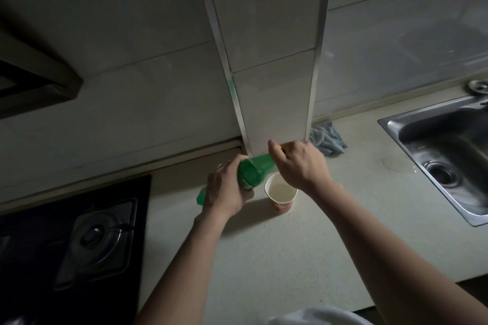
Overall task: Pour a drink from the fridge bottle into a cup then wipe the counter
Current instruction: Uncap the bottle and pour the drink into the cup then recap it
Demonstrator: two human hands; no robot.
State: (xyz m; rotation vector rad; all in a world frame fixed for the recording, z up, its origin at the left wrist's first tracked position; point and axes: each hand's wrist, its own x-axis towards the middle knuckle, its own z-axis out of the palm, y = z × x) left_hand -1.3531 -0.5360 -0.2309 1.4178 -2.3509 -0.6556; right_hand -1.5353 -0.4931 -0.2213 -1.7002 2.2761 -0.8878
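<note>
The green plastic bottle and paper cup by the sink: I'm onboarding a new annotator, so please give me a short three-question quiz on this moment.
1. True or false: the green plastic bottle stands upright on the pale speckled counter.
2. Which hand is at the bottle's yellow cap end?
A. left hand
B. right hand
C. neither
3. Fill in: the crumpled blue-grey cloth lies between the tiled wall column and the ____.

Key
1. False: it is tilted, held off the counter in the left hand's grip, beside the white paper cup, which holds pale liquid.
2. B
3. stainless steel sink
</note>
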